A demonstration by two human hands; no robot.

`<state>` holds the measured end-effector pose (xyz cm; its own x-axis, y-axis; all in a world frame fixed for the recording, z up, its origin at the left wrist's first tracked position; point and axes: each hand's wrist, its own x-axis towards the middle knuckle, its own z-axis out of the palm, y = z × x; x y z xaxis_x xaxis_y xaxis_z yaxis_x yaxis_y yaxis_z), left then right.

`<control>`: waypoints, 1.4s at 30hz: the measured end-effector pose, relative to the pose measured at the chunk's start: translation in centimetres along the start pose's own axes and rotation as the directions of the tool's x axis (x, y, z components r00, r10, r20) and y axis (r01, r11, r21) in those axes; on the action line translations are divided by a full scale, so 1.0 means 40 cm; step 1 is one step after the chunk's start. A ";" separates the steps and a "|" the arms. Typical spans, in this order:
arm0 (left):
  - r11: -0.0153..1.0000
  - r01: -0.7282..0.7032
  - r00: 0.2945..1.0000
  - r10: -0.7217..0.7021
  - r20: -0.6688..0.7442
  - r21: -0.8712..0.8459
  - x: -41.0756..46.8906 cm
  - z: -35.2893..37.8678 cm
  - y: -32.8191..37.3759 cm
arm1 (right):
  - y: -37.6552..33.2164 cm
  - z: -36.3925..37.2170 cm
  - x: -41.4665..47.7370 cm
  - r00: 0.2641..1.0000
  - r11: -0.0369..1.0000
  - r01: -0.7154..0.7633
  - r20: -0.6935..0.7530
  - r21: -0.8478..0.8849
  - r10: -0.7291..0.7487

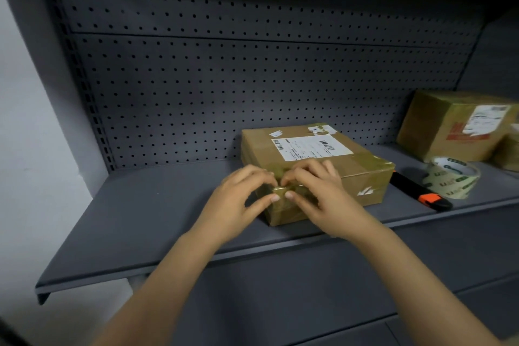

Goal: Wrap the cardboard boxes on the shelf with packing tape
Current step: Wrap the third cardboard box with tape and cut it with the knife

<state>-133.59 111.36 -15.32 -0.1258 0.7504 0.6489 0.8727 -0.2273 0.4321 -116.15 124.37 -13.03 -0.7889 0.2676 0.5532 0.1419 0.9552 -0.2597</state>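
1. The flat box (314, 166) lies on the shelf (140, 219), right of centre and close to the near edge, with its printed label facing up.
2. Glossy tape already runs over its near top edge, down the near face and across the right corner. The far part of the top looks bare, so the wrap seems only partly done.
3. The left hand (238, 199) and right hand (317, 191) meet at the box's near-left corner. Each grip is closed on the taped edge, fingers curled on top and thumb on the near face, apparently pressing a strip down.
4. The tape roll (452, 177) and an orange-and-black knife (421, 191) rest just right of the box, neither one held.
5. A taller box (455, 126) stands at the far right. Whether its wrapping is finished cannot be told.
6. The flat box's long axis appears to run left to right, turned slightly so that the right end sits farther back and the near-left corner points toward the person.
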 end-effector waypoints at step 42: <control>0.931 -0.319 0.947 0.305 0.101 0.178 0.066 0.119 0.253 | -0.006 -0.223 -0.240 0.950 0.924 -0.261 -0.244 -0.279 0.195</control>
<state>-122.84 114.01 -12.22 0.1951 0.7038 0.6831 0.9366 -0.3404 0.0832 -103.28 122.70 -11.24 -0.5758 0.4711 0.6682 0.5043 0.8480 -0.1633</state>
